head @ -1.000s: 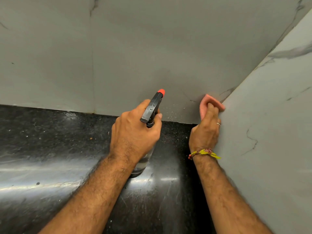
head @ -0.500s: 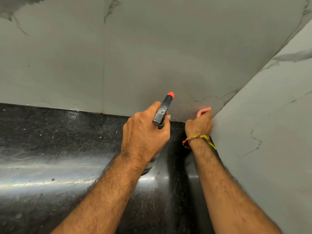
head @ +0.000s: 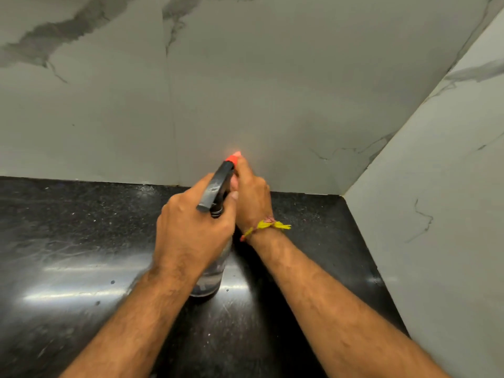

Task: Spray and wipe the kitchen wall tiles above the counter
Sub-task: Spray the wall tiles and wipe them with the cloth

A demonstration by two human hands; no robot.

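Above the black tabletop (head: 81,241), close to the corner where two walls met, we kept both hands near the grey wall tiles (head: 272,91). Our left hand (head: 191,230) was closed around the neck of the spray bottle (head: 215,192), with the fingers wrapped on it, and the black head with its orange nozzle (head: 231,159) pointed up toward the back wall. The clear body of the bottle hung below this hand, over the tabletop, and we could not tell if its base touched the surface. Our right hand (head: 252,195) was just behind the bottle head, partly hidden by it, and it was closed on a pink sponge (head: 237,154); only a small pale pink tip showed above the fingers, right beside the nozzle and at the tile. We could not tell if the sponge really pressed on the tile, because the picture was blurred there. A yellow thread bracelet (head: 266,225) sat on the right wrist. The back wall had dark marble veins in the upper left part and a thin vertical joint between two tiles. The side wall (head: 436,214) stood at the right, well apart from the hands. The tabletop was shiny, with light reflections and small pale specks.
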